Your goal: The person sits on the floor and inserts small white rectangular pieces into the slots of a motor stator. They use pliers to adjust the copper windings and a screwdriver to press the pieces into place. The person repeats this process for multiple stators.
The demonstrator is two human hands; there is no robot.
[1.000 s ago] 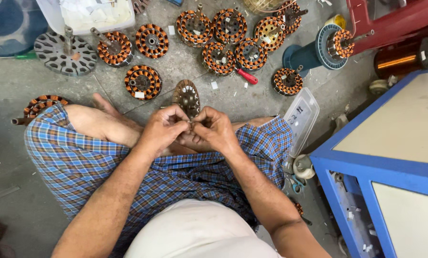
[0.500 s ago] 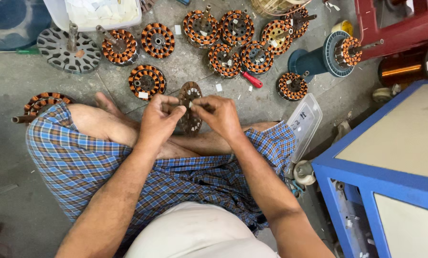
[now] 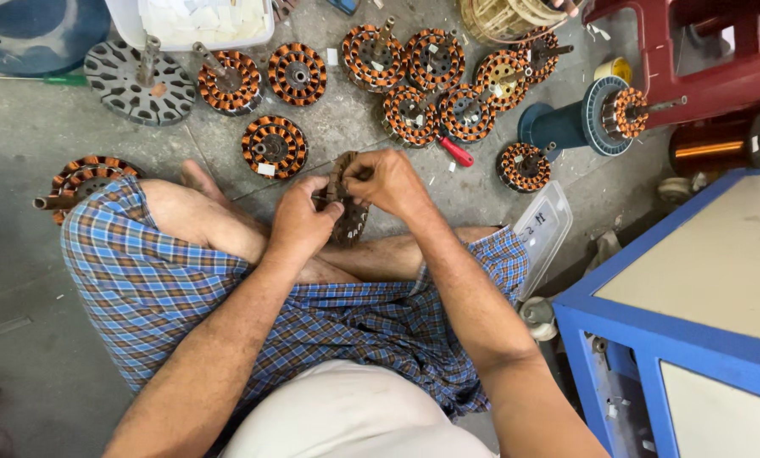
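You hold the unwound stator core between both hands above your crossed shins, and it sits higher and further from your lap than it did a second ago, when it rested low against your legs. Your right hand has lifted and swung over the top of the core, while your left hand has stayed lower, at its near-left edge. That reads as a re-grip: I judge you are turning the core to reach a fresh slot rather than setting it down.

Your right hand's fingers are closed around the upper rim, thumb and forefinger pinched together at the top. Your left hand's fingers are curled shut against the side; they may be pinching a thin wire or a slip of insulation there, but the view is too small to be sure.

The core stands on edge, not flat. Its disc runs roughly from the far side down toward you, tilted a little to the right at the bottom, so its broad faces look left and right, and its shaft axis lies across your body.

On the floor beyond it, toward the far edge, lie the wound stators with copper coils, a red-handled tool, and a blue spool toward the far right.
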